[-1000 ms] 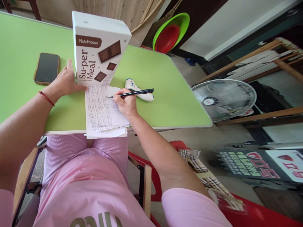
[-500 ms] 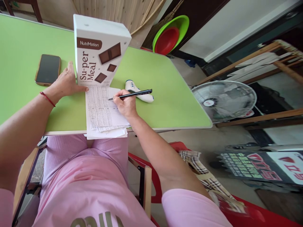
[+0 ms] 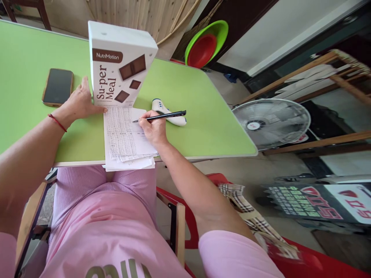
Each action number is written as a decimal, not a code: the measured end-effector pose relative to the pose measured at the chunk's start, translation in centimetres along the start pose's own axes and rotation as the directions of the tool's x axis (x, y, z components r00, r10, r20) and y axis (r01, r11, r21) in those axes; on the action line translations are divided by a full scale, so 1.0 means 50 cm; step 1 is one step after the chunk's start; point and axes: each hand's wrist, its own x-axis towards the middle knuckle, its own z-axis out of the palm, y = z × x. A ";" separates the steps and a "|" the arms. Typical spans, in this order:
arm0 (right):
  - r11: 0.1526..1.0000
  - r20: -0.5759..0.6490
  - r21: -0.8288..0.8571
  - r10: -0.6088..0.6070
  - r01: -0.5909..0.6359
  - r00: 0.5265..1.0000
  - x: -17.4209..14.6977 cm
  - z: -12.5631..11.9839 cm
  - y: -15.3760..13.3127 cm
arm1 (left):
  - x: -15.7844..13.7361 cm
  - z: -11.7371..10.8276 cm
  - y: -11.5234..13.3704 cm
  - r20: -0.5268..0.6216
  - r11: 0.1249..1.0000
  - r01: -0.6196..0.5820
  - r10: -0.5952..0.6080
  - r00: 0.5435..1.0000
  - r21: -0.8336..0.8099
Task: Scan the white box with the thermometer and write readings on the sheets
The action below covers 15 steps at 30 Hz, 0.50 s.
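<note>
My right hand (image 3: 155, 130) grips a black pen (image 3: 173, 114), its tip touching handwritten paper sheets (image 3: 118, 133). The sheets lie stacked at the near edge of the green table (image 3: 208, 116), with the lowest ones jutting over it. My left hand (image 3: 79, 102) rests with fingers spread beside a white NutriMotion box (image 3: 127, 38); its thumb reaches the top left corner of the paper. That box stands upright just behind the sheets. Beyond the pen lies a white and blue handheld device (image 3: 179, 121), shaped like an infrared thermometer and partly hidden by my right hand and the pen.
A dark-screened phone (image 3: 58, 86) lies left of my left hand. Past the table's right side stands a floor fan (image 3: 272, 123). Green and red basins (image 3: 222, 34) are behind the far edge. A red chair (image 3: 214, 179) is below on the right.
The whole view has shifted very slightly. Both hands, the pen and the paper keep nearly the same places relative to each other.
</note>
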 end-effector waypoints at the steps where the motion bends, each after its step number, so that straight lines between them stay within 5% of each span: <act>1: 1.000 0.007 0.000 0.000 0.000 1.000 0.000 0.000 0.001 | -0.003 -0.001 0.008 0.005 0.999 0.025 -0.025 1.000 0.038; 7: 1.000 0.009 0.005 -0.001 0.001 1.000 -0.002 0.003 -0.005 | -0.011 -0.005 0.037 0.023 0.989 0.058 -0.062 0.998 0.139; 15: 1.000 0.013 0.005 0.031 -0.031 0.999 -0.002 0.001 -0.008 | 0.002 0.000 -0.001 0.003 0.998 0.005 -0.005 1.000 0.062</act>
